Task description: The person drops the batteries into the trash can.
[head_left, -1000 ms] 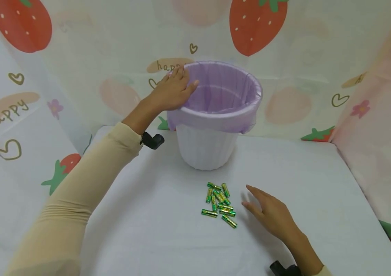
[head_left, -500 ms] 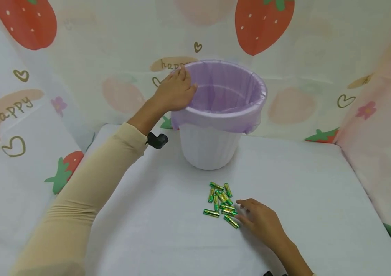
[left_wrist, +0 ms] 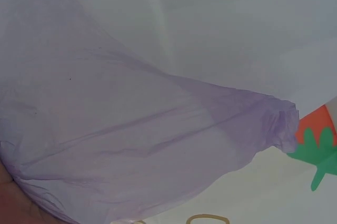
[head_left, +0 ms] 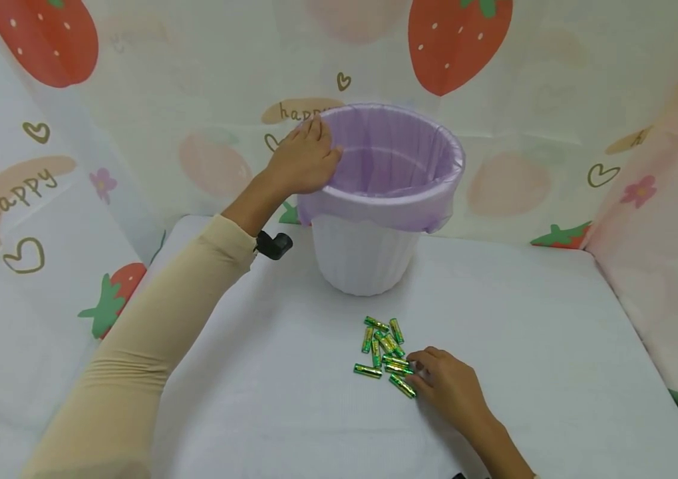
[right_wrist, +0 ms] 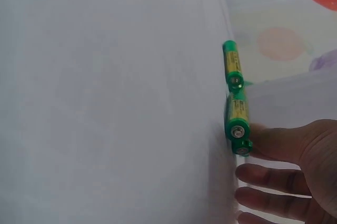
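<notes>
A white trash can (head_left: pixel 362 259) lined with a purple plastic bag (head_left: pixel 374 213) stands toward the back of the white table. My left hand (head_left: pixel 303 159) holds the can's left rim, its thumb at the inner side. In the left wrist view the bag's folded-over edge (left_wrist: pixel 158 129) fills much of the picture. Several green and gold batteries (head_left: pixel 376 352) lie in a loose group in front of the can. My right hand (head_left: pixel 449 389) is at the group's right side, fingertips right at the battery ends. In the right wrist view its fingers (right_wrist: pixel 274 179) are spread apart, one reaching behind a battery (right_wrist: pixel 238 116).
A white cloth covers the table (head_left: pixel 530 319). A strawberry-printed backdrop (head_left: pixel 512 86) rises behind it and at both sides. A black wrist camera mount (head_left: pixel 274 245) sits on the left wrist.
My right hand has moved left to the batteries, its fingers drawing closer together. My left hand stays at the rim, its thumb tucked closer. The batteries keep their arrangement.
</notes>
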`<state>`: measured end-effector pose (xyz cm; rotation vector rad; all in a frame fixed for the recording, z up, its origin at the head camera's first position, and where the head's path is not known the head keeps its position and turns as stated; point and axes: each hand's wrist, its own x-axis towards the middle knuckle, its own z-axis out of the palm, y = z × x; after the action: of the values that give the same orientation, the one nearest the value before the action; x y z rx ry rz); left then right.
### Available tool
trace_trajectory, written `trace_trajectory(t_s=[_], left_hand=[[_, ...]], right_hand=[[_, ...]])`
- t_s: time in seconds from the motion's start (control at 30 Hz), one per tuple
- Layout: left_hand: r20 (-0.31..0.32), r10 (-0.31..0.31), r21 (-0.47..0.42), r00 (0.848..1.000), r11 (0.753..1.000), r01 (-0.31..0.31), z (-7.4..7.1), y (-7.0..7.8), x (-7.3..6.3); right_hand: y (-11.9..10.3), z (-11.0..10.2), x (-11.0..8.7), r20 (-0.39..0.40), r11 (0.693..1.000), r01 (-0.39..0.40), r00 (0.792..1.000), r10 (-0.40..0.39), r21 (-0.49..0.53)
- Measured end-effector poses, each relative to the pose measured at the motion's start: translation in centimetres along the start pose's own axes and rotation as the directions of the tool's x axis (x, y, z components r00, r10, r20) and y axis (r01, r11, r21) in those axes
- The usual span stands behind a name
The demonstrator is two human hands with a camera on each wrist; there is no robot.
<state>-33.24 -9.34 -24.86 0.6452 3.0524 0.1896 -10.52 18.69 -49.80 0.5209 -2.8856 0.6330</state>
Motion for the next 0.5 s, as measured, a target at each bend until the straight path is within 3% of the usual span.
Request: trace_trajectory(t_s=[0.5], left_hand=[[0.0,-0.026,-0.006,1.0,1.0,0.026,0.05,0.2,0.04]], right_hand=[[-0.43,0.16,0.89,-0.001,0.999,-0.012,1.0,0.012,-0.041]])
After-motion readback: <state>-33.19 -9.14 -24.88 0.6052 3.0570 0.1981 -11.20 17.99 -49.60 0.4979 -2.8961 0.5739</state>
